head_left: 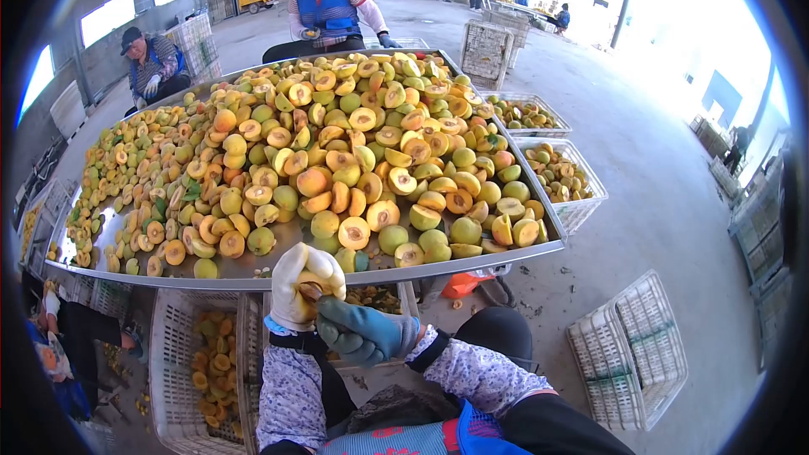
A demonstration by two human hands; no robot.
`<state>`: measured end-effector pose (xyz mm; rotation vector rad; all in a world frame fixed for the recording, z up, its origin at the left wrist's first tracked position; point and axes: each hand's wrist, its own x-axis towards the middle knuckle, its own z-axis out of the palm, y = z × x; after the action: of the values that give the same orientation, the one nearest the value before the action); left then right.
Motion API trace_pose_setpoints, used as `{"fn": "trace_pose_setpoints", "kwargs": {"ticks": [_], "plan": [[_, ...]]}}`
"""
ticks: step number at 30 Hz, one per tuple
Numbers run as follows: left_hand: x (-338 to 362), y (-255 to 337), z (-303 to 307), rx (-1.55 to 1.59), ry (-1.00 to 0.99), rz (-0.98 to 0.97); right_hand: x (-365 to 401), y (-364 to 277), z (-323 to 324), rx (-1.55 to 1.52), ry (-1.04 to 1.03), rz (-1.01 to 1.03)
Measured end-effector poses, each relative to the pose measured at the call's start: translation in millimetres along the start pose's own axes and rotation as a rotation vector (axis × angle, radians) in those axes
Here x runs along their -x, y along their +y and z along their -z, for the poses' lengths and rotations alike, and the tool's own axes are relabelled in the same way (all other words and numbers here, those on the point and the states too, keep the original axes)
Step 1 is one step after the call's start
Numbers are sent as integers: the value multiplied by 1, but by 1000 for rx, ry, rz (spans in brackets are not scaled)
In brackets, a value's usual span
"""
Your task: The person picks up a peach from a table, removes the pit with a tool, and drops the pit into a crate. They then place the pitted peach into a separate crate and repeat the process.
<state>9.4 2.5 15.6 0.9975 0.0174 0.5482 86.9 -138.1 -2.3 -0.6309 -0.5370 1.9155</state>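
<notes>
My left hand (295, 285), in a white glove, is curled around a halved peach (311, 291) just in front of the table edge. My right hand (362, 333), in a blue-grey glove, is closed, its fingertips against the cut side of that fruit. Whatever is pinched in them, perhaps a small tool, is hidden. Beyond both hands, a metal-rimmed table (244, 283) carries a large heap of halved and whole yellow-green peaches (337, 160). Some cut faces still show pits or brown hollows.
Below the table edge, a white plastic crate (174, 362) holds peach halves. Filled crates (581, 206) line the right side; an upright crate (628, 354) stands on the floor. Two co-workers (329, 4) (154, 69) sit at the far side. Another person (84, 329) is at lower left.
</notes>
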Motion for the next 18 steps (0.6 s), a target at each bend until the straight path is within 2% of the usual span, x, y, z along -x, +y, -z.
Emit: {"fn": "trace_pose_setpoints", "kwargs": {"ticks": [3,4,6,7,9,10,13,14,15,17,18], "plan": [[-2,-5,0,122,248,-3,-7,-2,-14,315,326,28],[-3,-7,9,148,275,-15,-15,4,-2,464,373,45],[-6,-1,17,254,432,-59,-31,29,33,873,508,412],[-5,6,23,302,518,-81,-34,32,27,1068,565,597],[5,31,43,187,645,-163,-7,19,24,1531,759,137],[16,48,45,58,707,-207,-3,20,33,1595,784,1],[60,94,79,-367,808,-214,6,16,19,1576,924,183],[71,110,90,-568,941,-96,4,18,26,1557,920,256],[80,107,144,-925,988,-130,0,20,32,1533,927,329],[84,106,137,-1662,1119,-256,-1,17,23,1529,900,284],[74,106,117,-1561,1029,-257,-2,14,19,1533,890,264]]}}
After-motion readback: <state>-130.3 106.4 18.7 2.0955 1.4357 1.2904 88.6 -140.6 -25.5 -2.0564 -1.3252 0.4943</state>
